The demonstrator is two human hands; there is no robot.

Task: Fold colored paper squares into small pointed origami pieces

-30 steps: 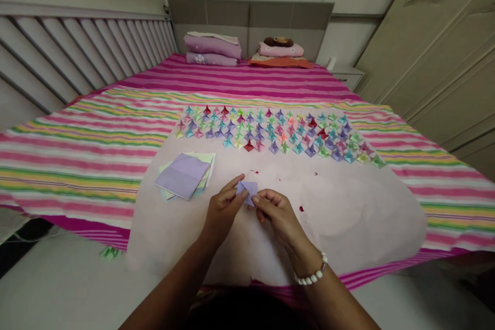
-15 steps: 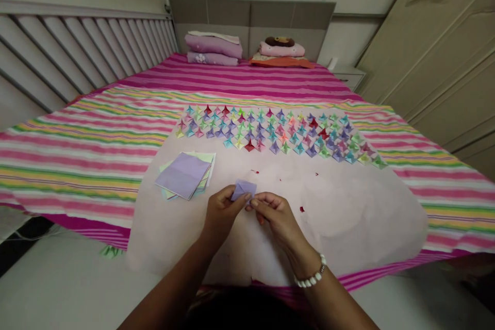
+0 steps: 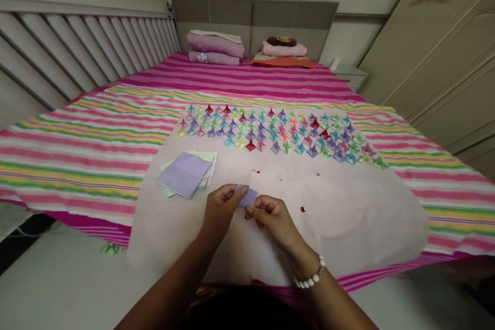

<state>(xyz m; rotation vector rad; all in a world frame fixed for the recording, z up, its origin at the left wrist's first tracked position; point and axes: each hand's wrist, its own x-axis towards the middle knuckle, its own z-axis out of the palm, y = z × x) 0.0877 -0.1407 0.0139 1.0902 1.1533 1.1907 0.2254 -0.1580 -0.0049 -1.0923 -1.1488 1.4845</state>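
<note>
A small folded piece of purple paper [image 3: 248, 196] is held between my two hands above a pale sheet [image 3: 348, 211]. My left hand [image 3: 221, 210] pinches its left side, thumb on top. At its lower right corner my right hand [image 3: 273, 217] pinches with thumb and forefinger; a white bead bracelet [image 3: 309, 281] circles that wrist. Left of my hands lies a stack of square paper [image 3: 184, 174], purple on top, with pale green and blue edges showing. Beyond my hands, several small folded paper shapes [image 3: 275, 147] in many colours stand in rows.
Small red scraps [image 3: 302, 210] dot the sheet. Under it is a striped bedspread [image 3: 77, 165]. Folded purple bedding [image 3: 215, 51] and a pink stack [image 3: 284, 50] rest by the headboard [image 3: 253, 15]. A railing [image 3: 96, 51] runs along the left, a wardrobe [image 3: 436, 62] stands right.
My left thumb has moved up to the paper's upper edge, and the paper has turned slightly. My right fingers have shifted a little at its lower corner. The view has shifted slightly.
</note>
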